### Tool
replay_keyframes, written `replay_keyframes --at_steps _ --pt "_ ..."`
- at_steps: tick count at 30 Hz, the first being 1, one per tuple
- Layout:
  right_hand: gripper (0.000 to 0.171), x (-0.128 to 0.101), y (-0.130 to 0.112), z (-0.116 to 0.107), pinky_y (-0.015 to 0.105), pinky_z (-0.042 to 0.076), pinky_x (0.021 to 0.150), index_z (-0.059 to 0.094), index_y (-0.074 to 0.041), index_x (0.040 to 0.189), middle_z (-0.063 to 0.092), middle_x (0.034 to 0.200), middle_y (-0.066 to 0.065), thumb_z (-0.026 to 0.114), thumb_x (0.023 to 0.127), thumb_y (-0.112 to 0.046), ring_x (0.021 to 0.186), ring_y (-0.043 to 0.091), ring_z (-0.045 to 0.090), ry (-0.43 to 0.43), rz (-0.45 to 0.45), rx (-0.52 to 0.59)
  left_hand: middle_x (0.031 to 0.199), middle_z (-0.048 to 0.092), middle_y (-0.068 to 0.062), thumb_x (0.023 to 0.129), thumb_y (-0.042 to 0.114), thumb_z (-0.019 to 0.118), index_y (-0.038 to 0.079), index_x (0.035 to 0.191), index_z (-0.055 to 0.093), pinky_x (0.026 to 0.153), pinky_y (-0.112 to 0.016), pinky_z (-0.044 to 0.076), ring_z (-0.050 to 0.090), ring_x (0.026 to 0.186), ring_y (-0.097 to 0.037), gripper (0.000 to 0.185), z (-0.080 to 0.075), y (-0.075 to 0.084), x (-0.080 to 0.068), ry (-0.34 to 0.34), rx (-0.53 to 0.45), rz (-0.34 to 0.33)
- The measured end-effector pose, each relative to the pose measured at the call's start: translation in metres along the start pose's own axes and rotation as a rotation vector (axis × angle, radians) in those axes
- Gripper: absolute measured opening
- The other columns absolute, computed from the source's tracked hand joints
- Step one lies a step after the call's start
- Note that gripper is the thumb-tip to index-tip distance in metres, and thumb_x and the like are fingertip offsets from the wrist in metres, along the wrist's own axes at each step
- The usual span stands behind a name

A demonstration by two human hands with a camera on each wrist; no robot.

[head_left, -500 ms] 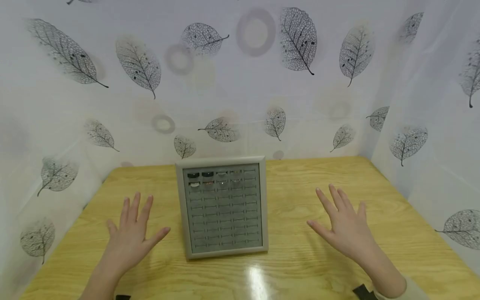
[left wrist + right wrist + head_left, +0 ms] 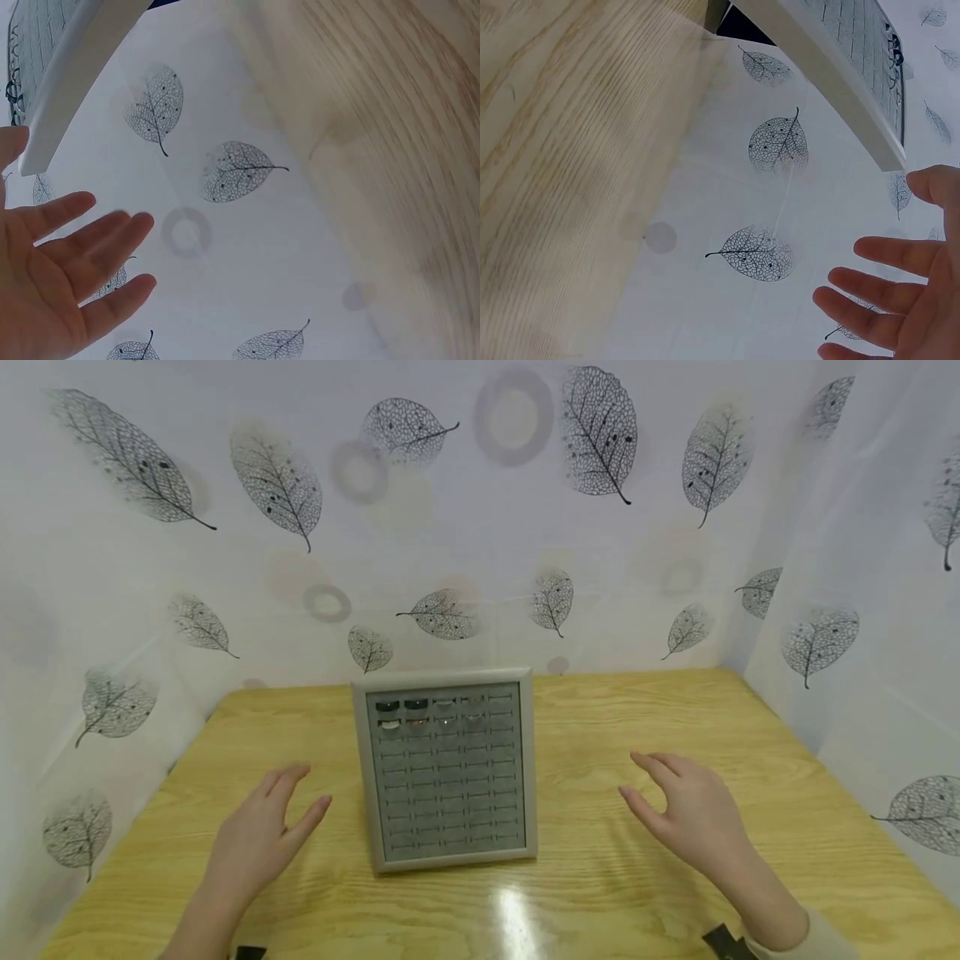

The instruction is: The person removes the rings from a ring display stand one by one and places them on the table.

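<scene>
Both hands have lowered, left hand (image 2: pixel 258 837) and right hand (image 2: pixel 693 817) relaxed, holding nothing, flanking the ring tray (image 2: pixel 447 860).

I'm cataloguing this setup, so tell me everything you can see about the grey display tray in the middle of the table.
The grey display tray is a rectangular board with a pale, light-grey frame around a darker grey, fabric-like panel cut into rows of short slots. It lies on the wooden table, centred between the left hand and the right hand; neither touches it. Only the two farthest rows hold small items, some dark, some shiny, probably rings; the other slots look unfilled.
</scene>
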State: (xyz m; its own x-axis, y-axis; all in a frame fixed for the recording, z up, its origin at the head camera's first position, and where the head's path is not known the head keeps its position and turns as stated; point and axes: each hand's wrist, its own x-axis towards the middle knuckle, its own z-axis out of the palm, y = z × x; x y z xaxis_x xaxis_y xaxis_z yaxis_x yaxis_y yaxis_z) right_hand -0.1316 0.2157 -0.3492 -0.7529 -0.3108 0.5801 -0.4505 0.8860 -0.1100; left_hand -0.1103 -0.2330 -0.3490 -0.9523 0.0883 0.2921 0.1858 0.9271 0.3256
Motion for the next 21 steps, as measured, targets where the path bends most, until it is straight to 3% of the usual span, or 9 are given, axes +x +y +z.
replay_keyframes --at_steps 6,13,21 --pt "0.033 0.0 -0.001 0.0 0.033 0.045 0.046 0.066 -0.004 0.096 0.065 0.084 0.009 0.068 0.072 -0.027 0.063 0.024 0.06 0.044 -0.003 0.015 0.107 0.057 -0.022 0.088 0.045 0.048 -0.002 0.119 0.049 0.059 -0.044 0.046 0.06 0.079 -0.031 0.056 0.002 0.001 -0.001 -0.041 -0.004 -0.034" --pt "0.033 0.005 0.0 0.001 0.022 0.037 0.039 0.065 -0.005 0.096 0.065 0.075 0.004 0.064 0.077 -0.031 0.055 0.016 0.058 0.096 -0.072 0.043 0.109 0.056 -0.02 0.089 0.039 0.05 -0.003 0.119 0.049 0.066 -0.046 0.046 0.057 0.09 -0.033 0.052 0.004 0.005 0.001 -0.007 -0.061 0.012" --pt "0.045 0.024 0.001 0.01 0.019 0.035 0.038 0.065 -0.002 0.098 0.06 0.066 0.001 0.048 0.087 -0.043 0.053 0.011 0.055 0.218 -0.233 0.175 0.117 0.052 -0.019 0.09 0.03 0.052 -0.002 0.123 0.044 0.075 -0.048 0.045 0.052 0.101 -0.032 0.047 0.012 0.009 0.01 -0.006 -0.274 0.061"
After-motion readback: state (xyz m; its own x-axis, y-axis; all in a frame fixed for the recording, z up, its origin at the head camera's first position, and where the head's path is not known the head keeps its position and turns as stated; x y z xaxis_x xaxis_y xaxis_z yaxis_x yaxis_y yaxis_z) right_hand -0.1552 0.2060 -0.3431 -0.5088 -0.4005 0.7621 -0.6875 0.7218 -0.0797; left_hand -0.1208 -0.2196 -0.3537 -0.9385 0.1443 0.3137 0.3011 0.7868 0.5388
